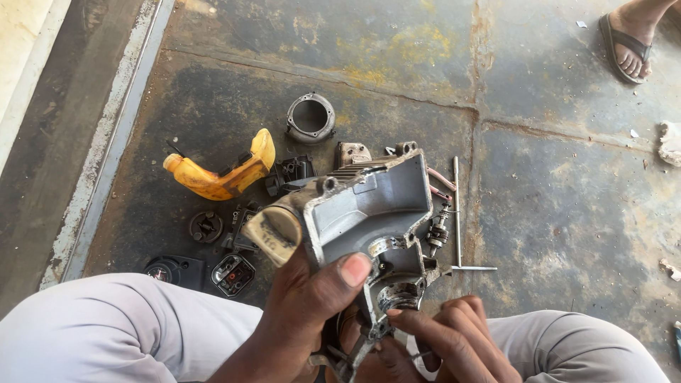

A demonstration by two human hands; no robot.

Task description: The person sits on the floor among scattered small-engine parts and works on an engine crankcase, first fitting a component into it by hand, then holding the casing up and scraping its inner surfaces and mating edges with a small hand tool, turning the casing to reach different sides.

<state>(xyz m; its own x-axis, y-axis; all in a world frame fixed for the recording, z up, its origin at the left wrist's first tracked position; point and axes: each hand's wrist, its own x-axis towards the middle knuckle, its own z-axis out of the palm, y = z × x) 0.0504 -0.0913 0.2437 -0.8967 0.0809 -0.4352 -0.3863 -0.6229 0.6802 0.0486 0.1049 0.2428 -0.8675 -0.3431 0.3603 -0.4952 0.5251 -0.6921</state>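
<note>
Down between the knees, the left hand (pixel 312 301) grips a grey metal engine housing (pixel 372 206) from below, thumb pressed flat on its inner face and the other fingers wrapped behind it, out of sight. The housing is held up off the floor, tilted, its open hollow toward the camera, with a round cream-coloured cap (pixel 274 232) at its left corner beside the thumb. The right hand (pixel 454 337) sits at the housing's lower end — fingers bunched together, tips touching the round metal fitting (pixel 399 294) there; whether they pinch a small part cannot be told.

No packages, labels or signs show clearly. On the floor beyond lie loose parts: a yellow-orange plastic handle piece (pixel 223 174), a short grey metal ring-shaped cylinder (pixel 310 118), a small black round part (pixel 206 227), two dark cover pieces (pixel 233 273) near the left knee, and a T-shaped metal wrench (pixel 457 213) just right of the housing, beside a small finned spindle-like part (pixel 438 232).

The concrete floor (pixel 567 177) is dark, oil-stained and worn — patches of yellow show near the top, and cracks or joints divide it into slabs. A pale raised strip (pixel 106 142) runs along the left. Another person's sandalled foot (pixel 628 39) stands at the upper right, well apart.
</note>
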